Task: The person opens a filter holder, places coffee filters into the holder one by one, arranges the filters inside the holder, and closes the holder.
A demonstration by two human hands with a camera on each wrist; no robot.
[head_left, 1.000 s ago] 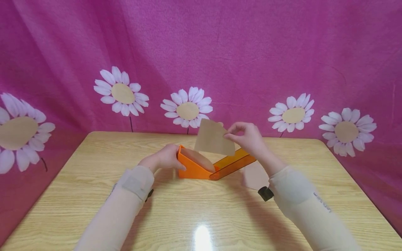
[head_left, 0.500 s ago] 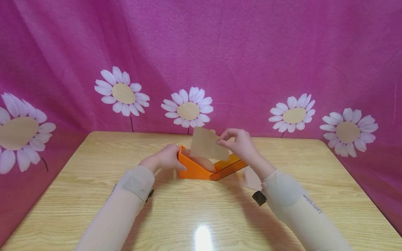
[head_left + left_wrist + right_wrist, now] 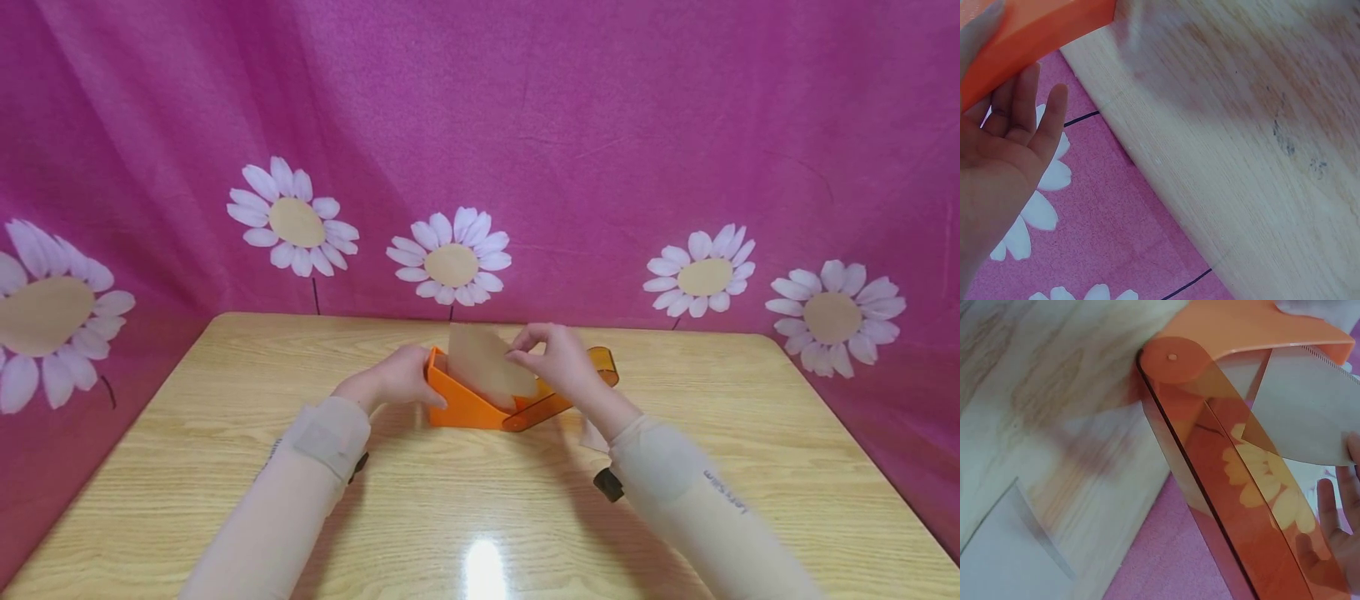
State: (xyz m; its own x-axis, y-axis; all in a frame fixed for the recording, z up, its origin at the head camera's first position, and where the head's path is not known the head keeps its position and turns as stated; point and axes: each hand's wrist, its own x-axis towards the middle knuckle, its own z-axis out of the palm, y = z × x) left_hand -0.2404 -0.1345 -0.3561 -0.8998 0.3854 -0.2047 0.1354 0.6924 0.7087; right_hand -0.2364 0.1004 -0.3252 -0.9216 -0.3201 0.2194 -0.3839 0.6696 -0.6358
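Note:
My left hand (image 3: 396, 377) grips the back end of an orange filter box (image 3: 467, 408) on the table, thumb on the near side. The box's transparent amber lid (image 3: 604, 367) is swung out to the right on its hinge. My right hand (image 3: 557, 360) pinches a brown paper coffee filter (image 3: 483, 362) by its right edge. The filter stands tilted over the box's opening, its lower part at the opening. In the right wrist view, the crimped seam of the filter (image 3: 1304, 403) shows beside the lid. More filter paper shows inside the box, mostly covered.
Another paper filter (image 3: 594, 437) lies on the wooden table (image 3: 480, 508), partly behind my right wrist. A pink curtain (image 3: 570, 167) with printed daisies hangs at the table's far edge and sides.
My right hand has moved left and down, bringing the coffee filter from above the box down to its opening. My left hand and the box have stayed put.

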